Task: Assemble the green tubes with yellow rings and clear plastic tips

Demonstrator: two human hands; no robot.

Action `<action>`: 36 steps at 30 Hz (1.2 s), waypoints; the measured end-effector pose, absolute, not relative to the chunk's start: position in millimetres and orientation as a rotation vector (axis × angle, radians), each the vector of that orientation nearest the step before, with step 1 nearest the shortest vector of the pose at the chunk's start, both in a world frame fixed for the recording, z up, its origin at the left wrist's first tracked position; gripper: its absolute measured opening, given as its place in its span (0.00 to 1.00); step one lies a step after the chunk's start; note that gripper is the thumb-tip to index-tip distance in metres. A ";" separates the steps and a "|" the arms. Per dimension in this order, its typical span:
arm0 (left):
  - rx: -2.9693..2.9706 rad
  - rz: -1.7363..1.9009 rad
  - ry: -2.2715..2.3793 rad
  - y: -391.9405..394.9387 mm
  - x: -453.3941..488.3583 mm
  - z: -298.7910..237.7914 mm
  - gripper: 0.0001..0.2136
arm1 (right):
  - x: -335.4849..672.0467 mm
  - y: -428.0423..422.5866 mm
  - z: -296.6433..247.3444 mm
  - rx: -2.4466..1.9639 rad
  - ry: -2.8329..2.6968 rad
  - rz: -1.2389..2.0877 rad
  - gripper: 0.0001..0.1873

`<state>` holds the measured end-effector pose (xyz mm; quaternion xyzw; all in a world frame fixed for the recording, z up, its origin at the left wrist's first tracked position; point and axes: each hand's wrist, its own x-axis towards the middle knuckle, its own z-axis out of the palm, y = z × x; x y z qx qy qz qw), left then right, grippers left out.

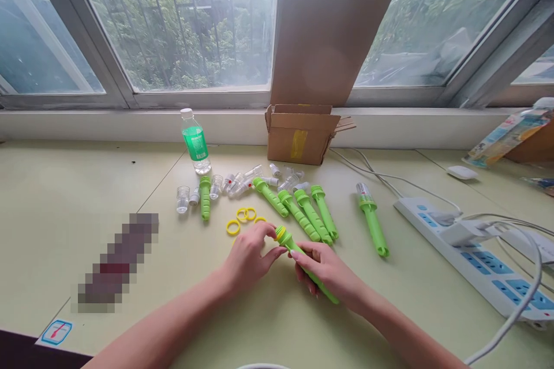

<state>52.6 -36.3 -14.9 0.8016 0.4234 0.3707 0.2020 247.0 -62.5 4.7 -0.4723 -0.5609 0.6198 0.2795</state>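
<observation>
My right hand (326, 268) is wrapped round a green flashlight-like plastic tube (322, 287), its threaded end tilted up to the left. A yellow ring (280, 235) sits around that threaded end, and my left hand (253, 251) pinches at it with thumb and forefinger. Just beyond my left hand lie several loose yellow rings (232, 227). Several more green tubes (303, 216) lie past my hands, and one green tube (205, 199) lies farther left. At the right, another green tube (373, 228) bears a clear cap (362, 189).
Clear plastic cups (183, 200) and small white parts (272, 181) are strewn behind the tubes. Farther back stand a water bottle (196, 144) and an open cardboard box (298, 138). A power strip (471, 259) with cables lies right; a pixelated dark object (116, 262) lies left.
</observation>
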 end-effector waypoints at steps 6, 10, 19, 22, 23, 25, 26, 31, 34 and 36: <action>2.218 0.946 1.212 -36.0 51.6 -14.7 0.09 | 247.4 -63.2 3.5 -1.297 -1.536 1.649 0.19; 2.215 0.921 1.210 -35.4 51.1 -15.2 0.09 | 247.7 -62.6 5.0 -1.300 -1.541 1.651 0.19; 2.213 0.913 1.225 -36.0 51.2 -15.9 0.09 | 248.2 -63.1 6.2 -1.294 -1.532 1.666 0.18; 2.213 0.918 1.230 -36.1 51.4 -15.4 0.09 | 247.9 -62.6 6.9 -1.288 -1.521 1.679 0.19; 2.213 0.922 1.230 -36.1 51.5 -15.3 0.09 | 247.8 -62.4 7.0 -1.288 -1.519 1.682 0.19; 2.212 0.930 1.228 -36.1 51.5 -15.4 0.09 | 247.6 -62.0 7.1 -1.287 -1.517 1.682 0.19; 2.212 0.933 1.229 -36.1 51.5 -15.5 0.09 | 247.5 -61.9 7.0 -1.284 -1.516 1.682 0.20; 2.212 0.932 1.233 -36.2 51.4 -16.4 0.09 | 247.8 -61.6 5.9 -1.271 -1.506 1.688 0.19; 2.209 0.931 1.225 -36.3 51.3 -16.2 0.09 | 248.1 -61.5 5.6 -1.271 -1.506 1.683 0.19; 2.207 0.934 1.220 -36.4 51.3 -15.9 0.09 | 248.2 -61.7 5.4 -1.269 -1.508 1.681 0.19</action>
